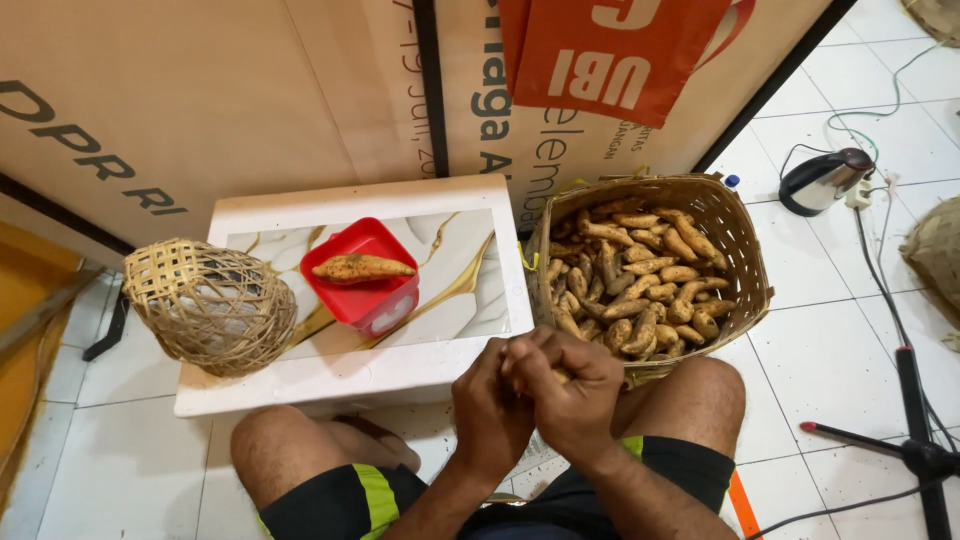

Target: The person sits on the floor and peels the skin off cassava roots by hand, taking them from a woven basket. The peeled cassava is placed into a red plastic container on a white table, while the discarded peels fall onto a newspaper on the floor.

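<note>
My left hand [488,405] and my right hand [568,385] are pressed together in front of me, between my knees. A small pale root [562,376] shows between their fingers; how it is gripped is mostly hidden. Just beyond my right hand stands a woven basket [735,235] heaped with several brown tubers [640,270]. A red square container [365,290] sits on a low white marble-patterned table [300,375], with one tuber [362,267] lying across its top.
An upturned woven basket [212,303] rests on the table's left end. Printed boards [250,90] lean behind the table. An electric kettle [822,180] with cables stands at the right on the white tiled floor, near a tripod leg [905,400].
</note>
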